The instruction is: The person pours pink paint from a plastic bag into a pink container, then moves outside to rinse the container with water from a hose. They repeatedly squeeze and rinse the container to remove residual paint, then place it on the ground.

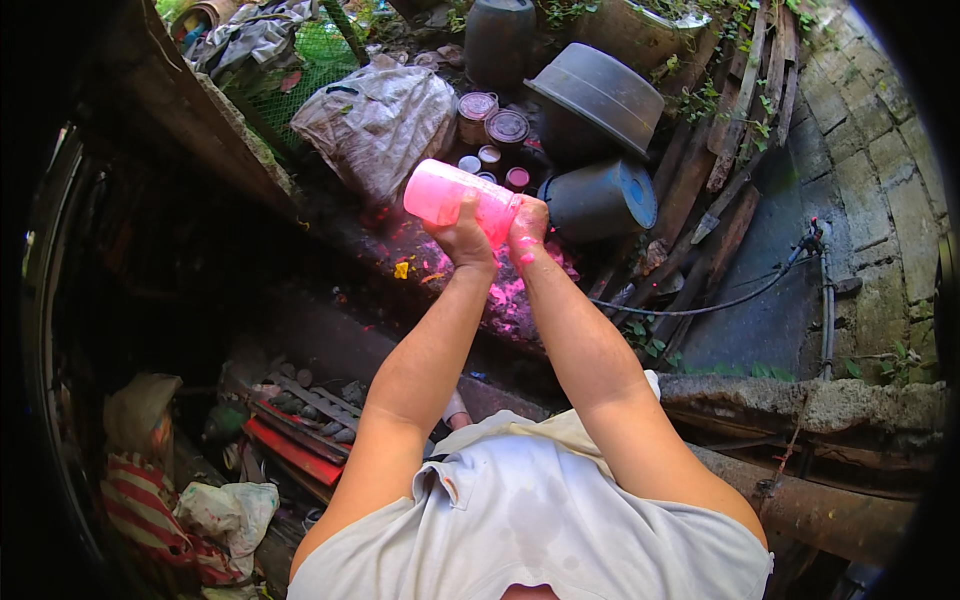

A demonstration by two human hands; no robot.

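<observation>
Both of my hands hold a bright pink plastic bottle (436,191), which lies tilted on its side in the air. My left hand (466,240) wraps round its middle from below, thumb up along the side. At its right end my right hand (527,228) is closed; whether it grips a neck or a lid is hidden. Pink smears mark the right wrist. Below them, a dark surface carries pink paint splashes (506,300) and a yellow blob (401,270). Just beyond the bottle stand small round pots (517,179) and two larger paint cans (507,127).
A dirty white sack (375,125) sits behind on the left. To the right are a dark basin (603,95) and a tipped dark bucket (590,201). Old planks (690,225) and a thin hose (715,306) lie further right. Scrap and a striped sack (140,505) fill the lower left.
</observation>
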